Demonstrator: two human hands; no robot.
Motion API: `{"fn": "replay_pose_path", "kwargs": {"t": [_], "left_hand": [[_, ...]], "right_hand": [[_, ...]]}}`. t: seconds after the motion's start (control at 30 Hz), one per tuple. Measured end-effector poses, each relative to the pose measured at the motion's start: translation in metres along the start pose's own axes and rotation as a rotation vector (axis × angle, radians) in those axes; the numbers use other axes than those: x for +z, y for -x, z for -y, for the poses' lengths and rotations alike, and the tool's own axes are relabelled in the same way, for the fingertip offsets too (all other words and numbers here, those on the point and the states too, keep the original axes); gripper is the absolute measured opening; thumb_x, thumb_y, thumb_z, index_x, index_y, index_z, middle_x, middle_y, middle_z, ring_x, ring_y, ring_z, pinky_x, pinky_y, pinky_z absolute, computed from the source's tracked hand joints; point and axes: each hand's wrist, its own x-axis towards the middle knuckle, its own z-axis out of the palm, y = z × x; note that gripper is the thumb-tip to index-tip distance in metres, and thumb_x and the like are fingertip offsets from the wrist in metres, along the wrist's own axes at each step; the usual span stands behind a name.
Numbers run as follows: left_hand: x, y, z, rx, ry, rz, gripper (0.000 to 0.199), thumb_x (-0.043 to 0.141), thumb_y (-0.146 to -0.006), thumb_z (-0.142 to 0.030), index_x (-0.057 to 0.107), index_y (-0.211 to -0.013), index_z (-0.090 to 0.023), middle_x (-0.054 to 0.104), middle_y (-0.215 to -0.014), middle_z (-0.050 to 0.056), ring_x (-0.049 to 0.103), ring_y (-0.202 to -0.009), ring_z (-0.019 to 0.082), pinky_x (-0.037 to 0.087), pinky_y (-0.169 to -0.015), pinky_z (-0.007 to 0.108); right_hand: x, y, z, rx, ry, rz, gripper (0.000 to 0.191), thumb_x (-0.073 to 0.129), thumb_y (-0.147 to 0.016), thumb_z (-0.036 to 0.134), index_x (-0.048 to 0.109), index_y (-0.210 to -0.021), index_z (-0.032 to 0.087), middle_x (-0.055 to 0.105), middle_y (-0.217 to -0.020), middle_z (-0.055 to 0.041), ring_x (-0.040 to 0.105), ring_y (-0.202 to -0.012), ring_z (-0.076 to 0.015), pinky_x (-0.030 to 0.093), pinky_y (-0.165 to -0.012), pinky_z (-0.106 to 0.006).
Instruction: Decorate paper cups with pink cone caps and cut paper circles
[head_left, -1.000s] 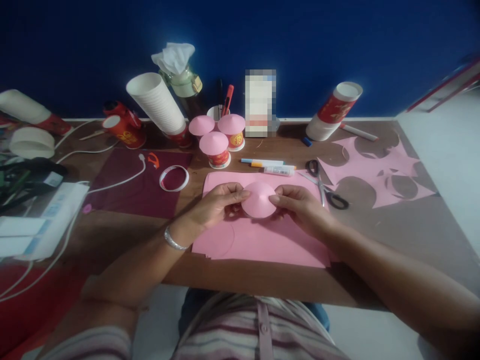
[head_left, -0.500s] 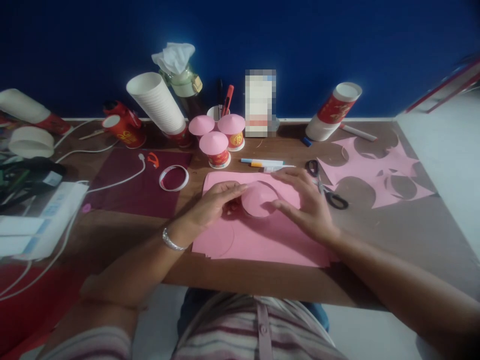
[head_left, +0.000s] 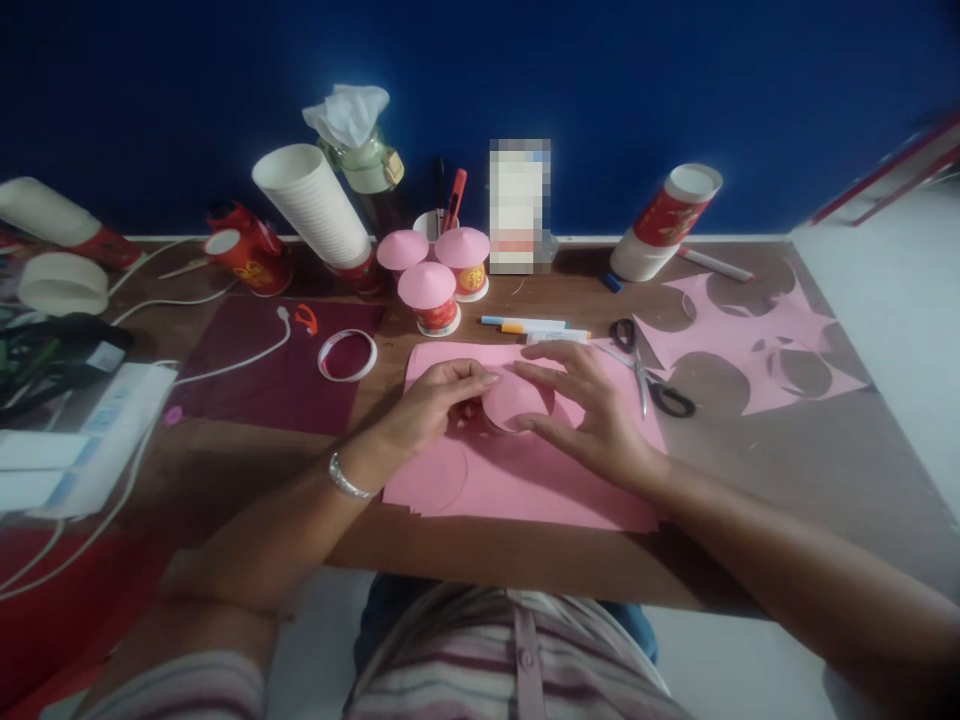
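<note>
A shallow pink paper cone (head_left: 517, 402) is held low over a stack of pink paper sheets (head_left: 540, 490). My left hand (head_left: 442, 400) pinches the cone's left edge between thumb and fingers. Over its right side lies my right hand (head_left: 581, 400), fingers spread, thumb and fingertips at the cone. A round outline (head_left: 439, 478) shows on the top sheet at lower left. Behind the sheets stand three small red cups with pink cone tops (head_left: 427, 287). Scissors (head_left: 646, 375) lie open just right of the sheets.
Pink paper offcuts (head_left: 750, 340) spread out at right, near a paper cup stack (head_left: 667, 222). Markers (head_left: 532, 327) lie behind the sheets. A tape roll (head_left: 347, 356), a white cable (head_left: 247, 365), and a tall cup stack (head_left: 315, 210) are on the left.
My right hand has shifted left over the cone, its fingers now reaching farther across the top. My left hand keeps its pinch on the edge.
</note>
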Motion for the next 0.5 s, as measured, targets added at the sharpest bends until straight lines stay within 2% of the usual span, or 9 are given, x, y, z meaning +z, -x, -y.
{"fn": "replay_pose_path", "kwargs": {"t": [0.07,0.13,0.23,0.3,0.4,0.5], "left_hand": [[-0.002,0.0,-0.001,0.059,-0.059,-0.015,0.037,0.077,-0.082,-0.049,0.062,-0.074,-0.016,0.056,-0.063,-0.002,0.048,-0.055,0.007,0.034,-0.051,0.021],[-0.004,0.002,-0.003,0.232,-0.206,-0.09,0.03,0.074,-0.087,-0.046,0.069,-0.084,-0.017,0.061,-0.075,0.0,0.054,-0.066,0.009,0.043,-0.06,0.022],[-0.004,0.009,-0.008,0.564,-0.605,-0.215,0.033,0.074,-0.09,-0.043,0.074,-0.115,-0.021,0.066,-0.105,0.006,0.062,-0.092,0.015,0.052,-0.08,0.028],[-0.003,0.014,-0.011,0.738,-0.904,-0.233,0.041,0.072,-0.091,-0.042,0.071,-0.128,-0.024,0.065,-0.116,0.008,0.063,-0.103,0.019,0.053,-0.089,0.033],[-0.001,0.018,-0.011,0.939,-1.186,-0.2,0.044,0.067,-0.096,-0.039,0.066,-0.136,-0.021,0.066,-0.117,0.01,0.062,-0.109,0.022,0.051,-0.096,0.039],[0.001,0.017,-0.009,1.032,-1.289,-0.209,0.043,0.064,-0.098,-0.04,0.066,-0.135,-0.02,0.068,-0.111,0.01,0.062,-0.102,0.022,0.051,-0.093,0.04]], "right_hand": [[0.0,0.0,0.001,0.019,-0.009,0.006,0.049,0.08,-0.087,0.038,0.068,-0.133,0.028,0.064,-0.131,-0.0106,0.058,-0.125,-0.0292,0.049,-0.107,-0.051],[0.0,0.0,0.002,0.028,-0.015,0.009,0.05,0.081,-0.087,0.037,0.067,-0.134,0.029,0.064,-0.131,-0.0103,0.058,-0.125,-0.0293,0.048,-0.108,-0.051],[0.0,0.001,0.002,0.027,-0.02,0.013,0.051,0.08,-0.087,0.035,0.066,-0.136,0.029,0.063,-0.131,-0.0103,0.058,-0.126,-0.0289,0.048,-0.109,-0.051],[0.0,0.002,0.002,0.031,-0.026,0.018,0.052,0.079,-0.089,0.036,0.064,-0.138,0.028,0.063,-0.131,-0.0103,0.057,-0.126,-0.0288,0.047,-0.109,-0.051],[0.001,0.003,0.002,0.039,-0.04,0.013,0.055,0.078,-0.089,0.038,0.062,-0.141,0.028,0.063,-0.132,-0.0104,0.057,-0.126,-0.0293,0.047,-0.109,-0.051],[0.001,0.004,0.001,0.034,-0.041,0.006,0.055,0.077,-0.09,0.04,0.061,-0.141,0.03,0.062,-0.132,-0.0103,0.057,-0.126,-0.0295,0.048,-0.108,-0.053]]}}
